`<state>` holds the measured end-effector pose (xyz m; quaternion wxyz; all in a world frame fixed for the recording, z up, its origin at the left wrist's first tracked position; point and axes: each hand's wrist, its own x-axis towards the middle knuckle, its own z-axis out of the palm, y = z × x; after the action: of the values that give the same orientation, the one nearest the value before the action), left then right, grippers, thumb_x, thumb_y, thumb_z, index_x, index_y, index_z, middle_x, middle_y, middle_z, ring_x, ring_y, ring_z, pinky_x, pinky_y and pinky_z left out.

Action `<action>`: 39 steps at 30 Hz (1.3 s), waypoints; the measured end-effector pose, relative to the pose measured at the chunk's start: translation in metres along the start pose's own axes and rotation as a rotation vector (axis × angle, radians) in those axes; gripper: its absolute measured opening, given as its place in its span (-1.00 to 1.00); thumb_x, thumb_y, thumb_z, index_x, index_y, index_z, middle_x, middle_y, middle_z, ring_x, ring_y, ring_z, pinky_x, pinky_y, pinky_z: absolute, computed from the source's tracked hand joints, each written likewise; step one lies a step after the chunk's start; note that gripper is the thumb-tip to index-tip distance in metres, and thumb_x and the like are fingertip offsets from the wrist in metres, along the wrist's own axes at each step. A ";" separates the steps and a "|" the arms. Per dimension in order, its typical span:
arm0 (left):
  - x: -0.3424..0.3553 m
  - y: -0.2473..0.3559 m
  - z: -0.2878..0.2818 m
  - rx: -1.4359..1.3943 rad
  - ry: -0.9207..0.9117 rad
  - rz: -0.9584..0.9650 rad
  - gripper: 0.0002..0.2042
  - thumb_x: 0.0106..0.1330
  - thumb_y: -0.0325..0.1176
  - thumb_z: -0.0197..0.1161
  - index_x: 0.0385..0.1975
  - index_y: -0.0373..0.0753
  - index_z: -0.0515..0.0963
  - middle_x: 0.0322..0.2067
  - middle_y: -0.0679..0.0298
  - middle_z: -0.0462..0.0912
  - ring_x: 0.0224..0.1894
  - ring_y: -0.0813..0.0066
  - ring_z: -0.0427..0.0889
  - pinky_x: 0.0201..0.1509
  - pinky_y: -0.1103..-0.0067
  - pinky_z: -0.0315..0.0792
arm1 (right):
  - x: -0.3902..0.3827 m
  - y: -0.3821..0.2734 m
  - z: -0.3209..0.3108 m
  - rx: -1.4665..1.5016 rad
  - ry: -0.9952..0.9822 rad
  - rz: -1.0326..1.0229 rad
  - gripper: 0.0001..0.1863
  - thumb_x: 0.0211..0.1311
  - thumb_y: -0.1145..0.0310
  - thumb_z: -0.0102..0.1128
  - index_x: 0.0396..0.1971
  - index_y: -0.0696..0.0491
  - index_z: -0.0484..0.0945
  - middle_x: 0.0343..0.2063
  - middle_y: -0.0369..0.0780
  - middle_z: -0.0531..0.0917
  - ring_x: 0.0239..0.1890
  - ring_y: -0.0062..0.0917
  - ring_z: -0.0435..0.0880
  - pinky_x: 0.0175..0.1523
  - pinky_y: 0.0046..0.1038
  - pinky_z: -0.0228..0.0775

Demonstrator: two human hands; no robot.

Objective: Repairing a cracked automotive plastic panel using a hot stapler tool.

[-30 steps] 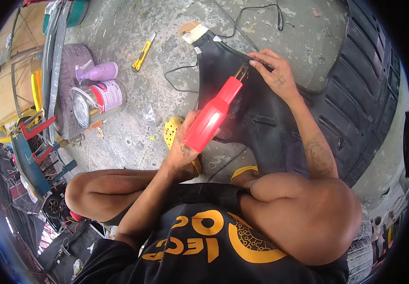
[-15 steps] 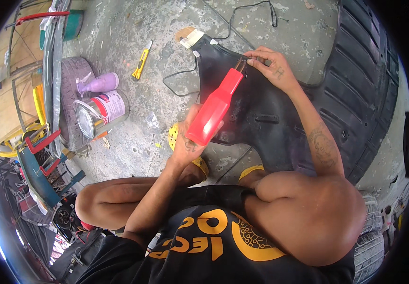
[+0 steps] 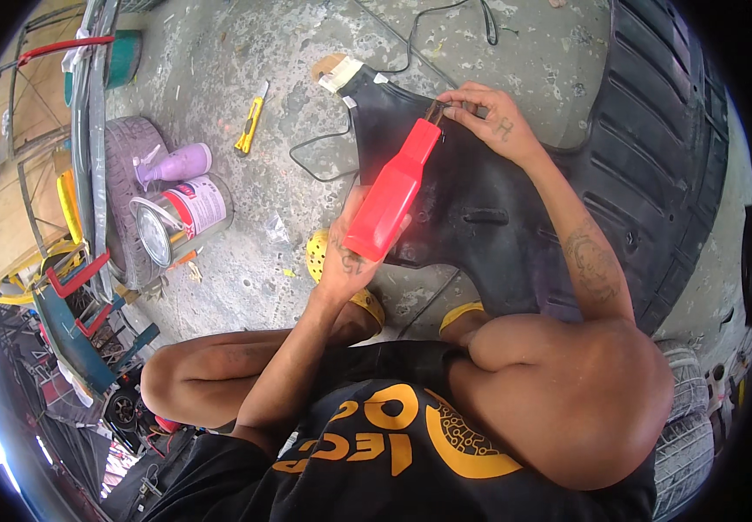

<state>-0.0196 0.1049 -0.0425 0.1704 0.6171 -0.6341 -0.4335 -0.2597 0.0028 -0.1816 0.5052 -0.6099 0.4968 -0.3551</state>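
My left hand [image 3: 346, 265] is wrapped round the body of a red hot stapler gun [image 3: 391, 193], which slants up and to the right. Two thin metal prongs [image 3: 434, 112] stick out of its far end. Thumb and fingertips of my right hand [image 3: 495, 129] are pinched together at the prong tips; whatever small piece they hold is too small to make out. Under both hands lies a large black plastic panel [image 3: 480, 248] on the floor, with ribs on its right part. Pale tape [image 3: 339, 76] sits at its far left tip, over a tan piece.
A yellow utility knife [image 3: 250, 122] lies on the concrete left of the panel. Beside a tyre [image 3: 132, 139] are a purple spray bottle [image 3: 182, 163] and a tipped metal can [image 3: 186, 217]. A black cord [image 3: 306, 158] runs behind the panel. More tyres [image 3: 685, 435] stand at right.
The whole view has shifted slightly. The hot stapler gun stays in my left hand, and my right fingertips remain at its prongs.
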 end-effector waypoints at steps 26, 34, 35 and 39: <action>-0.007 -0.026 -0.065 0.049 -0.078 -0.012 -0.77 0.23 -0.39 0.39 -0.15 -0.31 0.60 -0.38 0.32 0.65 -0.33 0.60 0.60 -0.25 0.57 0.48 | 0.000 0.001 0.001 0.027 -0.010 0.036 -0.72 0.19 0.36 0.29 -0.10 0.06 0.68 -0.52 -0.32 0.52 -0.56 -0.67 0.27 -0.41 -0.53 0.21; 0.003 -0.048 -0.062 0.015 -0.095 0.060 -0.73 0.14 -0.44 0.32 -0.17 -0.33 0.50 -0.37 0.18 0.55 -0.31 0.31 0.60 -0.15 0.50 0.45 | -0.002 0.000 0.000 0.008 -0.030 0.099 -0.74 0.21 0.35 0.27 -0.11 0.07 0.65 -0.61 -0.33 0.50 -0.57 -0.67 0.30 -0.40 -0.52 0.22; 0.004 -0.049 -0.062 0.013 -0.095 0.059 -0.73 0.14 -0.44 0.32 -0.17 -0.33 0.50 -0.37 0.18 0.55 -0.31 0.31 0.60 -0.15 0.50 0.45 | -0.002 0.002 0.002 0.056 -0.040 0.111 -0.75 0.22 0.36 0.25 -0.11 0.08 0.63 -0.60 -0.33 0.51 -0.55 -0.66 0.32 -0.38 -0.52 0.23; 0.004 -0.053 -0.065 -0.031 -0.116 0.058 -0.67 0.14 -0.41 0.34 -0.11 -0.33 0.49 -0.32 0.18 0.57 -0.27 0.31 0.61 -0.10 0.51 0.45 | -0.003 0.004 0.007 0.119 0.016 -0.010 -0.77 0.27 0.34 0.21 -0.10 0.04 0.55 -0.58 -0.34 0.55 -0.48 -0.65 0.36 -0.28 -0.51 0.25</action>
<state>0.0624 0.0866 -0.0471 0.1553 0.5699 -0.6537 -0.4730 -0.2546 0.0077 -0.1875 0.5347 -0.5784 0.4758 -0.3914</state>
